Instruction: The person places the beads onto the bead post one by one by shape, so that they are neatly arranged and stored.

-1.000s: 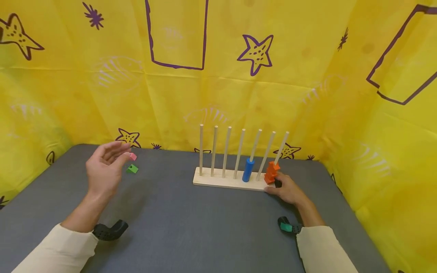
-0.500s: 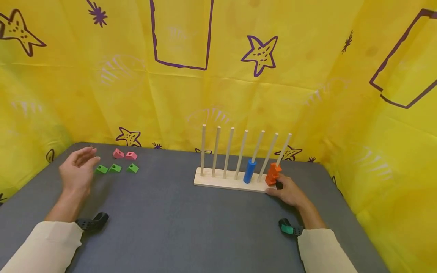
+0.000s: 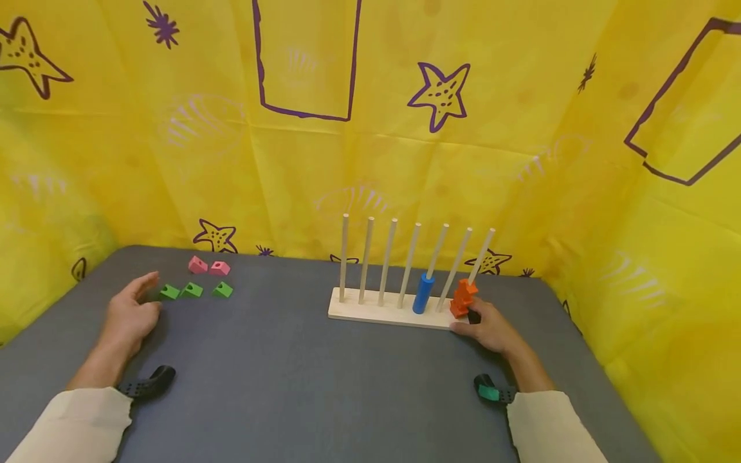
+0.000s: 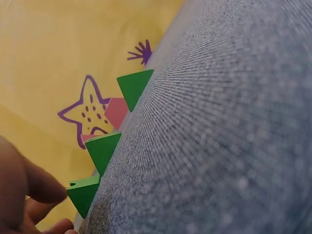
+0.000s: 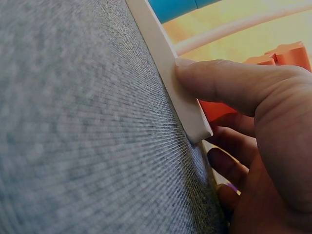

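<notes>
My left hand (image 3: 128, 315) is low over the table beside the leftmost green triangular block (image 3: 169, 292). In the left wrist view, the thumb tip (image 4: 51, 189) meets or nearly meets this block's edge, with the other fingers partly hidden behind. No block is visibly held. Two more green blocks (image 3: 193, 290) (image 3: 222, 290) lie to its right, and two pink blocks (image 3: 198, 265) (image 3: 220, 268) sit behind. At the right, my right hand (image 3: 491, 326) grips the end of the wooden peg rack (image 3: 370, 312), thumb on its front edge. Orange blocks (image 3: 463, 299) are stacked on the nearest peg.
Blue cylinders (image 3: 424, 294) are stacked on another peg of the rack. Its other upright pegs (image 3: 363, 260) are bare. A grey table (image 3: 289, 386) spreads in front, backed by a yellow patterned cloth (image 3: 289, 167).
My left hand has moved left, away from the pink blocks, and then lowered beside the leftmost green block. The right hand keeps its grip on the rack.
</notes>
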Tool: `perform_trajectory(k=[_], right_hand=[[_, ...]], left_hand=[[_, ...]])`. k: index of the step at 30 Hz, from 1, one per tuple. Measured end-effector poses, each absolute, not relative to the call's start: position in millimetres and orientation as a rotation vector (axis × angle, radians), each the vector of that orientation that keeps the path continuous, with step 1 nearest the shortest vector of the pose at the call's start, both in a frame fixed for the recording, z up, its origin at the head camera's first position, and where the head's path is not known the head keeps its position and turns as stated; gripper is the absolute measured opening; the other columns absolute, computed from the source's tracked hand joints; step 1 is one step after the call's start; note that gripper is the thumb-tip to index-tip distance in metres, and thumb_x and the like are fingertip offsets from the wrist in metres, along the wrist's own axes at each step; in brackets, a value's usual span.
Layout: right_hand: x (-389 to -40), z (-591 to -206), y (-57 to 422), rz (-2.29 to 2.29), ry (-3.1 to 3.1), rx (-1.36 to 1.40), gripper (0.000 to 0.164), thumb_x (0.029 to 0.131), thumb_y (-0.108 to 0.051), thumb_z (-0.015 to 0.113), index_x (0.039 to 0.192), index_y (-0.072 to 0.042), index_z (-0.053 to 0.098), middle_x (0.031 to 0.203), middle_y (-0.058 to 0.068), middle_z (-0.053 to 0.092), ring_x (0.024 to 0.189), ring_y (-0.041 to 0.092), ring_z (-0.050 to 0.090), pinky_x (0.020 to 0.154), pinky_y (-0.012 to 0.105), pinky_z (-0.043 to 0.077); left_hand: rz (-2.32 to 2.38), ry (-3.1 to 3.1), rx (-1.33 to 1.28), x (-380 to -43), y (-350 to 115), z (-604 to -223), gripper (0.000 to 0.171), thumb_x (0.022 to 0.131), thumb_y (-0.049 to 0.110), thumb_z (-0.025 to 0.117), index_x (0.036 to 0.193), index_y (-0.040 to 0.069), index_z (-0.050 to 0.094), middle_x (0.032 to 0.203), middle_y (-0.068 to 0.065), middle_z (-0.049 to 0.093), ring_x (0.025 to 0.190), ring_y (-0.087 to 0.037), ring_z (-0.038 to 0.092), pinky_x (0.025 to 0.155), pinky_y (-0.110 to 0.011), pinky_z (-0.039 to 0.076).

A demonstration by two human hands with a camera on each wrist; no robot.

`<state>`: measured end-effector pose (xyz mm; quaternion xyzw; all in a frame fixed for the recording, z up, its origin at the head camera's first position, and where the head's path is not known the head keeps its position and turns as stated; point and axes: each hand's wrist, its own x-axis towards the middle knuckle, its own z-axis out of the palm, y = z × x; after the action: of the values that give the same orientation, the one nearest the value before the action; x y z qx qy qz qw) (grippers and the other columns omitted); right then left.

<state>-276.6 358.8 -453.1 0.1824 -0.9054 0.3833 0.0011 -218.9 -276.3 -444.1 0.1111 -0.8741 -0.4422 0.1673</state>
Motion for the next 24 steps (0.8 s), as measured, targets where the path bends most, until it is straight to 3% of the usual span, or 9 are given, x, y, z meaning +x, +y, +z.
perform_trajectory(k=[2, 4, 5, 8, 10, 13, 24], right_hand=[[-277, -453, 359, 1.206, -2.855, 0.565, 0.049, 0.083, -0.023, 0.078, 0.121, 0.003, 0.061, 0.123, 0.02, 0.058, 0.111, 0.039, 0.051, 0.101, 0.064, 0.027], [-278, -452, 358, 1.199, -2.848, 0.579, 0.05, 0.083, -0.023, 0.078, 0.122, 0.003, 0.061, 0.125, 0.02, 0.058, 0.112, 0.039, 0.051, 0.101, 0.063, 0.026], [-278, -452, 358, 1.2, -2.843, 0.588, 0.05, 0.083, -0.023, 0.077, 0.122, 0.004, 0.061, 0.125, 0.021, 0.057, 0.113, 0.04, 0.05, 0.101, 0.064, 0.025], [-277, -453, 359, 1.21, -2.832, 0.591, 0.046, 0.083, -0.022, 0.078, 0.119, 0.003, 0.062, 0.125, 0.02, 0.057, 0.114, 0.04, 0.05, 0.102, 0.063, 0.024], [-276, -454, 360, 1.216, -2.846, 0.577, 0.045, 0.083, -0.022, 0.078, 0.118, 0.002, 0.063, 0.123, 0.019, 0.058, 0.111, 0.039, 0.051, 0.101, 0.063, 0.025], [-275, -455, 359, 1.224, -2.869, 0.559, 0.046, 0.083, -0.025, 0.078, 0.119, 0.001, 0.063, 0.123, 0.018, 0.058, 0.11, 0.038, 0.051, 0.101, 0.064, 0.025], [-274, -449, 360, 1.226, -2.888, 0.528, 0.05, 0.084, -0.025, 0.077, 0.122, 0.002, 0.06, 0.122, 0.02, 0.058, 0.109, 0.038, 0.05, 0.099, 0.066, 0.024]], left_hand=[[-1.211, -2.571, 0.267, -218, -278, -447, 0.064, 0.088, -0.007, 0.044, 0.149, -0.002, 0.027, 0.145, -0.031, 0.033, 0.132, -0.048, 0.027, 0.103, -0.045, 0.033], [-1.148, -2.61, 0.227, -219, -278, -448, 0.061, 0.089, -0.006, 0.045, 0.147, -0.005, 0.029, 0.141, -0.034, 0.036, 0.129, -0.053, 0.03, 0.1, -0.062, 0.028], [-1.114, -2.617, 0.217, -219, -278, -449, 0.058, 0.089, -0.005, 0.046, 0.145, -0.007, 0.032, 0.139, -0.035, 0.038, 0.127, -0.053, 0.032, 0.098, -0.064, 0.027], [-1.011, -2.622, 0.236, -219, -273, -449, 0.049, 0.09, 0.0, 0.052, 0.138, -0.009, 0.043, 0.13, -0.034, 0.048, 0.117, -0.05, 0.043, 0.091, -0.062, 0.033], [-0.962, -2.611, 0.268, -217, -270, -450, 0.044, 0.09, 0.002, 0.056, 0.132, -0.009, 0.049, 0.124, -0.032, 0.054, 0.109, -0.046, 0.048, 0.084, -0.052, 0.039], [-0.957, -2.606, 0.328, -214, -269, -451, 0.042, 0.092, 0.005, 0.059, 0.13, -0.009, 0.052, 0.12, -0.03, 0.057, 0.105, -0.044, 0.051, 0.078, -0.047, 0.04], [-0.951, -2.636, 0.325, -217, -266, -446, 0.044, 0.088, 0.004, 0.061, 0.13, -0.009, 0.052, 0.119, -0.03, 0.058, 0.106, -0.048, 0.048, 0.084, -0.06, 0.036]])
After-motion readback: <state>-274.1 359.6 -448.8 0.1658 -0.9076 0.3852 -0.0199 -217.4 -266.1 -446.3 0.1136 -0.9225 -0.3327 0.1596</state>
